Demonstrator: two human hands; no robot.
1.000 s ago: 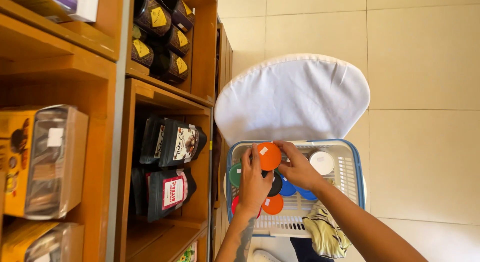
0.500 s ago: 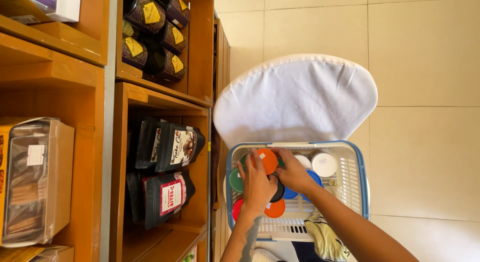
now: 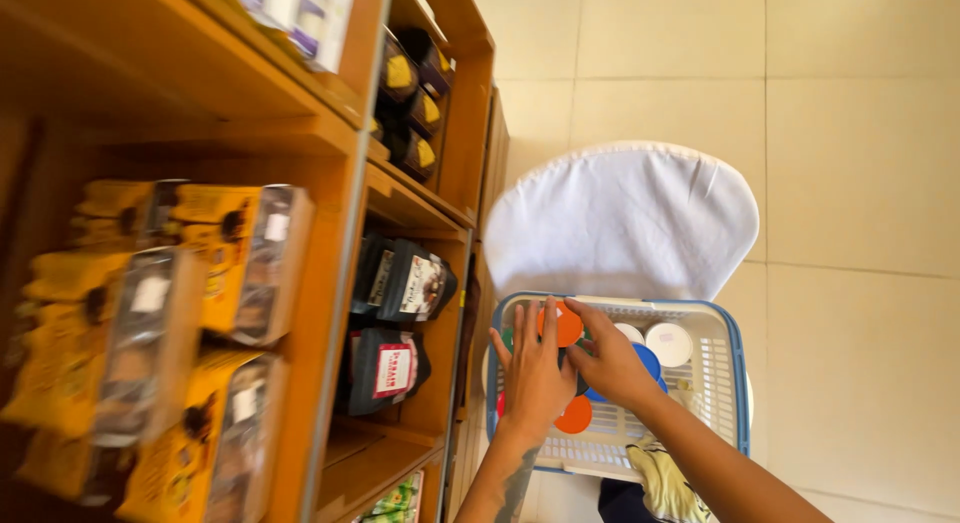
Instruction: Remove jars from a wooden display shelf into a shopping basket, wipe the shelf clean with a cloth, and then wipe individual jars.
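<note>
Both hands are down in the lower middle of the frame, inside a white plastic basket [image 3: 715, 383] with a blue rim. The left hand [image 3: 535, 378] lies flat with its fingers spread over the jars packed in there, and the right hand [image 3: 610, 363] comes in from the right with its fingers curled around the jar with the orange lid [image 3: 566, 325] near the basket's top edge. So the right grip looks closed on that jar, while the left is open and just resting on top, not holding anything as far as I can see. More round lids show around the hands: blue [image 3: 648, 361], white [image 3: 668, 344] and another orange one [image 3: 575, 415] lower down. Above the basket there's a white cloth-covered seat back [image 3: 620, 218]. The left side is all wooden shelves [image 3: 350, 123] with yellow boxes [image 3: 215, 253] and dark pouches [image 3: 400, 283].
</note>
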